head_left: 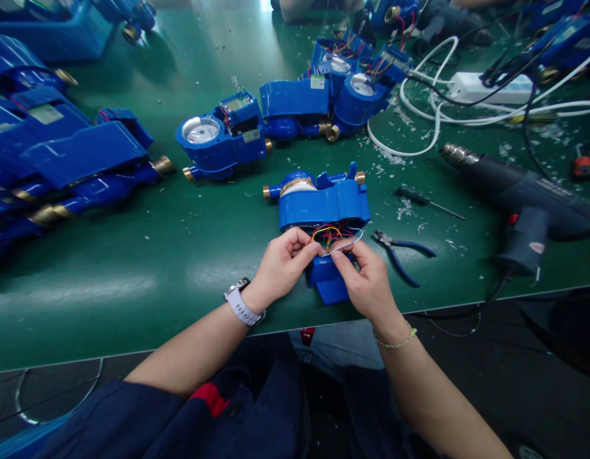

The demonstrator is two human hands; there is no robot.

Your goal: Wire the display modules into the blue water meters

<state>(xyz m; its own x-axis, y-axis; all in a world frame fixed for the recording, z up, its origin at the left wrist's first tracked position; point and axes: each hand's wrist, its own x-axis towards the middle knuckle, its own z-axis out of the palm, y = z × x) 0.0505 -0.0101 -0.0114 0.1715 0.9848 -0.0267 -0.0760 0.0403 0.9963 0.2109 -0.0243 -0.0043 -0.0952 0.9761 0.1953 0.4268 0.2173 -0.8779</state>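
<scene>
A blue water meter (323,205) with brass ends lies on its side in front of me, and thin red, yellow and white wires (329,233) come out of its near side. Just below it is a smaller blue box (332,288), partly covered by my fingers. My left hand (288,261), with a watch on the wrist, pinches the wires from the left. From the right, my right hand (364,274) pinches a white wire between thumb and forefinger. The fingertips of both hands are close together above the box; the wire ends are too small to make out.
Cutting pliers (404,252), a screwdriver (429,203) and a heat gun (519,197) lie to the right on the green table (180,274). More blue meters (223,137) stand behind and at the left (85,153). A white cable and power strip (490,87) are at the back right.
</scene>
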